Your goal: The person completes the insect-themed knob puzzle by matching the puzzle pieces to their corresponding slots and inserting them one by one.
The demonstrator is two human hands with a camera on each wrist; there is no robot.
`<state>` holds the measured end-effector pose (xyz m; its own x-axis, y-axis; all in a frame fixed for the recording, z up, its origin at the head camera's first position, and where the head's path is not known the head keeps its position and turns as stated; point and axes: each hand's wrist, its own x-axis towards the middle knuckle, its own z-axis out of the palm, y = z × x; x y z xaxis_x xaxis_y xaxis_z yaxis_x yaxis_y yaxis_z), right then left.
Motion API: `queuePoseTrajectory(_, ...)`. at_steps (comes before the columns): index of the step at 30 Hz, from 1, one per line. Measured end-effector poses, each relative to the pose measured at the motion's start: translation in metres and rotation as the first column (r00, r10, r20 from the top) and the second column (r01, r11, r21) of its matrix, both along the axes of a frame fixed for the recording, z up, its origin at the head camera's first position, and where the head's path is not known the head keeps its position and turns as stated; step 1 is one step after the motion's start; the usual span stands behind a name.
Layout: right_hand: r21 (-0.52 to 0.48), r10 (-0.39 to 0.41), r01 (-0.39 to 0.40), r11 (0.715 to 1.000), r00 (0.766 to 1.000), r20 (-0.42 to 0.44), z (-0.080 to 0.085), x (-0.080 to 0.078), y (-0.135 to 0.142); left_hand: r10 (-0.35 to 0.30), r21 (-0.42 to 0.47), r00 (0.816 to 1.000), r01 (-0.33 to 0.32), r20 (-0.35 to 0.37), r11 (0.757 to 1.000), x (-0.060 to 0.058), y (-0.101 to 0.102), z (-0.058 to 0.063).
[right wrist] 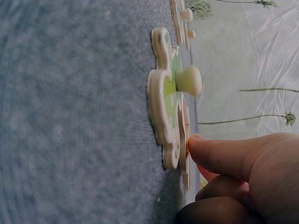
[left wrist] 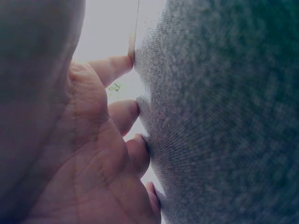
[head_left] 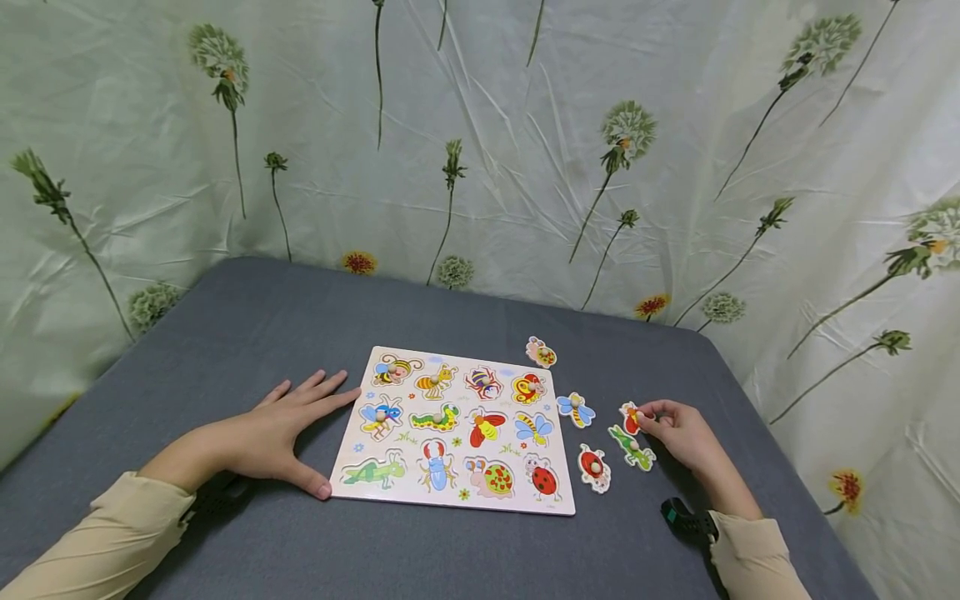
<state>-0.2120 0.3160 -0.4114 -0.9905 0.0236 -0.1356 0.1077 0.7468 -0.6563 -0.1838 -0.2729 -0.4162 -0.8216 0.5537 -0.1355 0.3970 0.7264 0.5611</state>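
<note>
A wooden insect puzzle board lies on the table. Knobbed pieces sit in its top row and in the left of its middle row; the other pictures show no knobs. My left hand is spread flat, thumb and fingertips against the board's left edge. To the right, my right hand pinches a red insect puzzle piece between thumb and fingers; its knob is hidden. Close by that piece lies a green grasshopper piece, its pale knob standing out in the right wrist view.
Between board and right hand lie a ladybug piece and a dragonfly piece. A snail piece is beyond the board's far right corner. Behind the grey table hangs a dandelion-print curtain.
</note>
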Motion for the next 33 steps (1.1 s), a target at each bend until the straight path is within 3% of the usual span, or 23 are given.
queuePoseTrajectory(20, -0.001, 0.020, -0.020, 1.000, 1.000, 0.009, -0.0016, 0.0013, 0.0006, 0.003, -0.001, 1.000, -0.003, 0.006, 1.000, 0.0001, 0.0002, -0.0007)
queuePoseTrajectory(33, -0.007, 0.033, -0.033, 0.999, 0.999, -0.032, -0.0005, 0.0000, -0.0020, 0.007, -0.004, 1.000, -0.007, 0.006, 1.000, 0.0005, 0.0007, 0.0002)
